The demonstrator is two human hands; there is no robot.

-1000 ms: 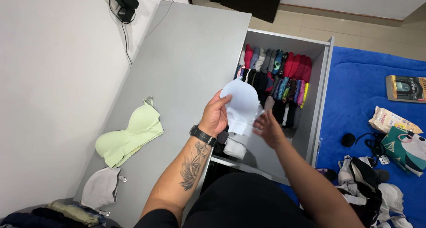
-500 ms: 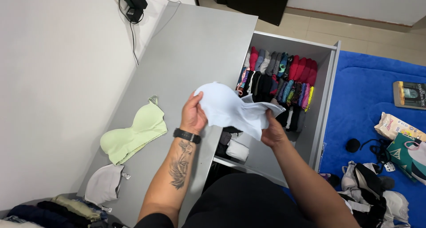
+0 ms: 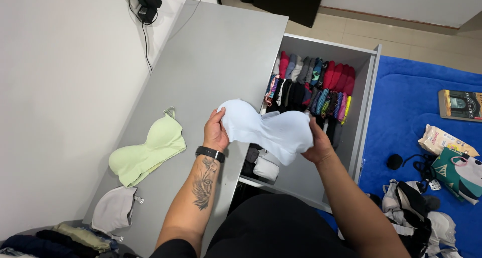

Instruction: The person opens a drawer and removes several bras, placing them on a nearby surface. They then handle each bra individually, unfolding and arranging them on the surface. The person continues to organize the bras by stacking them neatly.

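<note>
A grey dresser (image 3: 221, 52) lies under and left of the fingers, its open drawer (image 3: 369, 87) just beyond them, packed with rolled clothes (image 3: 311, 87). Right of the fingers spreads a blue mat (image 3: 416, 112). The 2 hands hold a pale blue bra (image 3: 266, 127) spread between them above the drawer's edge: left hand (image 3: 215, 132) grasping 1 cup, right hand (image 3: 316, 145) seemingly gripping the other, fingers hidden behind fabric. Left of the left fingers lies a green bra (image 3: 145, 150), nearer the body a grey bra (image 3: 113, 208).
</note>
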